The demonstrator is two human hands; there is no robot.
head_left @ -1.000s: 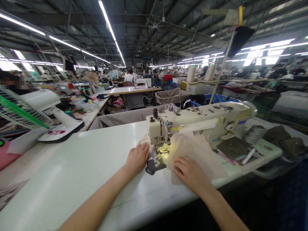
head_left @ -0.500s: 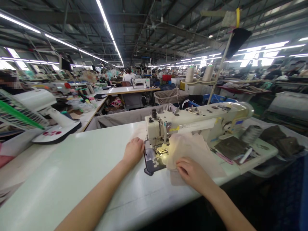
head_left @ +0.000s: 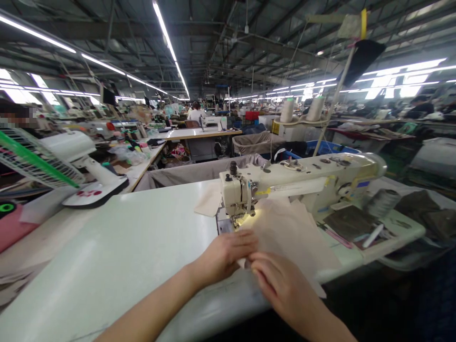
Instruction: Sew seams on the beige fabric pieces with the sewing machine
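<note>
Plainly, we have two hands at work in front of one sewing machine (head_left: 295, 173), both near its needle end on a single pale green table (head_left: 142, 242). Our left hand (head_left: 226, 251) lies with its fingers straight and close together over the near edge of the beige cloth (head_left: 292, 232); its thumb is hidden, so we cannot tell whether it grips. Our right hand (head_left: 281, 280) is curled narrow, thumb and fingertips pinched on the same near edge, just beside the left fingertips. That cloth spreads flat to the right of the needle, partly under the machine's arm, with at least two overlapping edges showing; we cannot count its layers. One smaller beige piece (head_left: 207, 199) lies left of the machine's head.

Behind the machine we count two thread cones (head_left: 287, 110) on a stand, and at its right end one grey spool (head_left: 383, 203), one dark folded cloth (head_left: 351, 221), one pink-handled tool (head_left: 338, 237) and one white pen-like stick (head_left: 373, 236). To our left stands one fan (head_left: 69, 145) with a green band, on one white base. Farther ahead, one person in a white top (head_left: 195, 114) sits near a second sewing machine (head_left: 214, 122).
</note>
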